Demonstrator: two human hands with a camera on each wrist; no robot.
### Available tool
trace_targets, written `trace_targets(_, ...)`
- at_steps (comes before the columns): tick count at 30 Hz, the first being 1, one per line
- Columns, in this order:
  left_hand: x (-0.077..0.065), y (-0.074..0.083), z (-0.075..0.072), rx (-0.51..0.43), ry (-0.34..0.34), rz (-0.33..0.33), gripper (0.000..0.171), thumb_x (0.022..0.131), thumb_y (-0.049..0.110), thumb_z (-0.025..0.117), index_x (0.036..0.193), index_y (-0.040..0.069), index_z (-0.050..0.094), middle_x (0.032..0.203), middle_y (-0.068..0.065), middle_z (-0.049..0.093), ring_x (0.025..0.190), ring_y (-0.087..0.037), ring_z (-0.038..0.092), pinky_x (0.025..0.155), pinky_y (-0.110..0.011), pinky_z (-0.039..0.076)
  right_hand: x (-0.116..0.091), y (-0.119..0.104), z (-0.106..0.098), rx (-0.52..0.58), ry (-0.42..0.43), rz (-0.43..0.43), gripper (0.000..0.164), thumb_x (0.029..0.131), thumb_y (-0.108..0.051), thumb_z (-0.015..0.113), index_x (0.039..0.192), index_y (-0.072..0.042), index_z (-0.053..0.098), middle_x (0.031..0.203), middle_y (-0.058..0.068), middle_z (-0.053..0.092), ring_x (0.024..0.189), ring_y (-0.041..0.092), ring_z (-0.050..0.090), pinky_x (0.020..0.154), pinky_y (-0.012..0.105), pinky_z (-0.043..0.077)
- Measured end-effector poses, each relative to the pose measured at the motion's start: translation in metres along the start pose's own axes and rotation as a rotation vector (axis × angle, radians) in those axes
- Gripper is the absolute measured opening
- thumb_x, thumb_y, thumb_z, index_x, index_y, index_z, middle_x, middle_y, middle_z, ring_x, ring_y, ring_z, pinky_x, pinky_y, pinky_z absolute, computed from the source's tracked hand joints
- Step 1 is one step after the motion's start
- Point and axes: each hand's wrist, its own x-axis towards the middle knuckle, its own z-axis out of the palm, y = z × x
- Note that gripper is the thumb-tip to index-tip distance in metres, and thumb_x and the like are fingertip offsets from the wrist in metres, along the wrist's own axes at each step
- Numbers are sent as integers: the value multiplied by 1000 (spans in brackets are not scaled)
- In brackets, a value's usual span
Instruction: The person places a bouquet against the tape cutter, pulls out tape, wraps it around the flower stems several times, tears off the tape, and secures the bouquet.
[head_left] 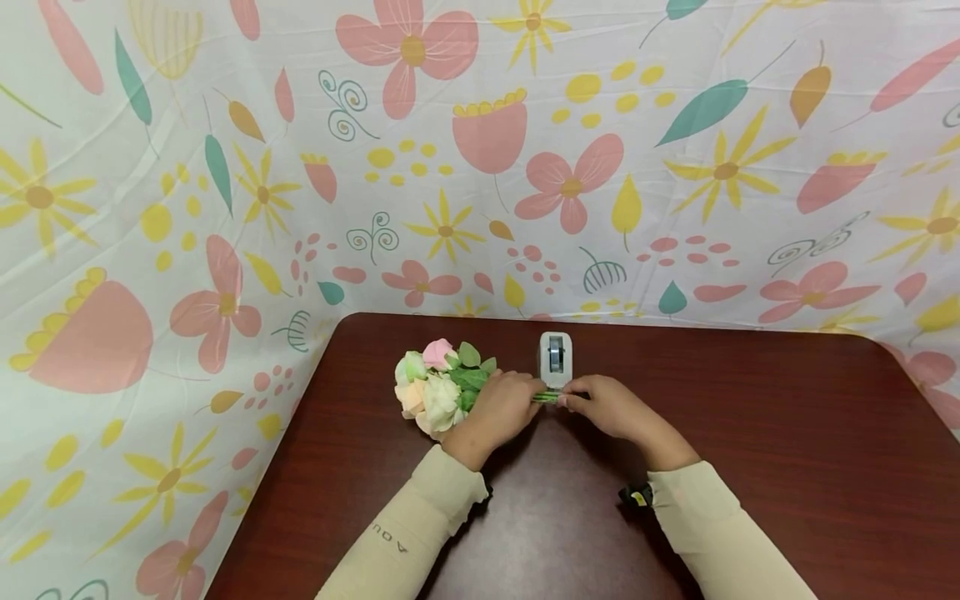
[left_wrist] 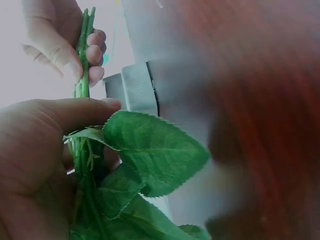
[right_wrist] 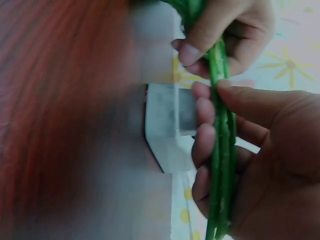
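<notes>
A bouquet of artificial flowers (head_left: 441,398), with white, pink and peach blooms, lies over the table with its heads to the left. My left hand (head_left: 504,406) grips the green stems (left_wrist: 86,185) just below the leaves (left_wrist: 155,150). Farther along, my right hand (head_left: 609,407) pinches the same stems (right_wrist: 220,150) between thumb and fingers, near their cut ends. Just behind the stems stands a white tape dispenser (head_left: 566,358) with a roll of tape in it. Whether tape lies around the stems cannot be made out.
The dark red-brown wooden table (head_left: 750,400) reaches out to both sides. A white cloth (head_left: 637,167) printed with flowers and leaves hangs behind its back edge and along the left. Dark wrist straps (head_left: 636,497) show below the sleeves.
</notes>
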Motion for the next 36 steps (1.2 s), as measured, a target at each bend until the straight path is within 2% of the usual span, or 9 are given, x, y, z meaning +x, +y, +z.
trace_targets(6,6,-3,-4,-15,-75,-6,4,95,24,69,98,22,71,90,6,72,85,-16,68,74,-34,45,-2,2,5,-45,74,-67,19,102,-25,61,98,-12,74,80,-2,60,72,8,51,68,28,42)
trace_targets(12,17,-6,-14,-86,-215,0,10,96,25,66,87,20,65,80,5,68,78,-13,65,72,-34,50,-3,2,8,-88,123,-111,14,100,-23,63,102,-15,75,86,-4,62,73,7,50,68,27,43)
trace_targets(16,22,-5,-21,-130,-326,-5,16,100,31,63,87,21,67,80,5,68,75,-11,64,67,-29,49,-3,2,8,-128,152,-122,13,99,-21,65,103,-15,76,88,-4,65,74,8,51,70,29,44)
trace_targets(19,22,-3,-22,-82,-367,10,19,103,34,59,94,21,69,84,4,70,78,-12,67,68,-30,51,-3,3,9,-160,173,-139,14,98,-20,66,105,-14,76,90,-3,67,77,8,56,72,31,46)
trace_targets(21,20,-1,-20,-17,-350,31,18,104,33,57,100,21,69,87,3,72,81,-13,68,70,-32,52,-3,3,9,-183,181,-146,14,98,-20,66,105,-13,76,92,-2,67,80,9,59,73,33,48)
trace_targets(25,13,1,-11,113,-244,73,17,106,30,53,108,20,67,88,2,72,79,-15,67,67,-32,49,-2,2,7,-210,162,-142,15,99,-21,65,106,-13,76,94,-1,67,85,13,62,76,37,51)
trace_targets(30,9,2,-4,191,-173,91,17,106,31,53,112,22,66,94,3,72,79,-16,64,66,-29,44,-1,-1,3,-193,87,-105,18,101,-21,62,108,-11,75,98,2,68,91,17,64,82,41,53)
trace_targets(36,6,0,4,274,-82,127,15,106,29,52,110,23,65,94,3,70,81,-17,63,70,-29,45,0,-3,-1,-104,-7,-61,29,106,-26,54,118,-8,72,115,8,72,108,26,68,92,48,53)
